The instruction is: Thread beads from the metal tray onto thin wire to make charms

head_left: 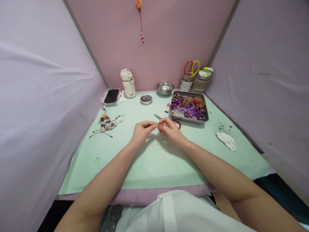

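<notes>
Both hands meet over the middle of the table with their fingertips pinched close together. My left hand point(144, 131) is closed, thumb against forefinger. Facing it, my right hand point(170, 130) is closed too, its fingers curled. Whatever lies between the fingertips is too small to make out; a faint thin strand seems to hang just below them. Scissors point(157, 116) lie on the table just behind the right hand, which hides their middle. Their red handle loop point(178, 123) shows to the right of that hand.
A metal tray point(189, 120) of beads stands behind at right, near a small red-and-white box point(167, 108). Beaded strings point(106, 124) lie left. Along the back are a phone point(112, 96), bottle point(128, 84), round tin point(146, 99), steel bowl point(165, 89) and jars point(186, 84). White cloth point(227, 141) lies right.
</notes>
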A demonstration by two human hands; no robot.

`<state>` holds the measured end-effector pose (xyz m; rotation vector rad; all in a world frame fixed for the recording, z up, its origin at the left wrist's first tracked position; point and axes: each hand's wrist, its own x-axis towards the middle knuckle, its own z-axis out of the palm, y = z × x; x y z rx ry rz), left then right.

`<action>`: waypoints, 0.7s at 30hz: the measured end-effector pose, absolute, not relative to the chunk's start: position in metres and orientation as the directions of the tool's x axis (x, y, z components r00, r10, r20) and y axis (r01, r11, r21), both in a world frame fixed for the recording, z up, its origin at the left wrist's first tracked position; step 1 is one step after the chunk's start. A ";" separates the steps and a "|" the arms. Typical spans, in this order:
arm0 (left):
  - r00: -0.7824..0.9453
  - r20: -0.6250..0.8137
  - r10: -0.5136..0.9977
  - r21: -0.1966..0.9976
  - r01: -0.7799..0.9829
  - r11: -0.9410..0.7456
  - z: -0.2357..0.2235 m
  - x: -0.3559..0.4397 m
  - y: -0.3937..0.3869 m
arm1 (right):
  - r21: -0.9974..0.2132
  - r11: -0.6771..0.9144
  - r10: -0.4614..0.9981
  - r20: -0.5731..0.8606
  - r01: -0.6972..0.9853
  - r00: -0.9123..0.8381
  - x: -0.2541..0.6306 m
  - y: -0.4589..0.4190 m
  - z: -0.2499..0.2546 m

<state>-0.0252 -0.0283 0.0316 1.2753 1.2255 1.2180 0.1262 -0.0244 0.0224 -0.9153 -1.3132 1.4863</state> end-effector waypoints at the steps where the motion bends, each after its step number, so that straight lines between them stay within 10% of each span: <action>1: -0.003 0.036 0.999 0.998 0.057 -0.036 0.032 -0.025 -0.029 | -0.991 0.034 0.957 0.070 -0.129 -0.283 0.127 -0.023 0.022; 21: 0.014 -0.035 0.999 0.998 -0.057 0.035 0.026 -0.024 -0.028 | -0.944 0.309 0.942 0.286 0.119 -0.177 0.128 -0.024 0.017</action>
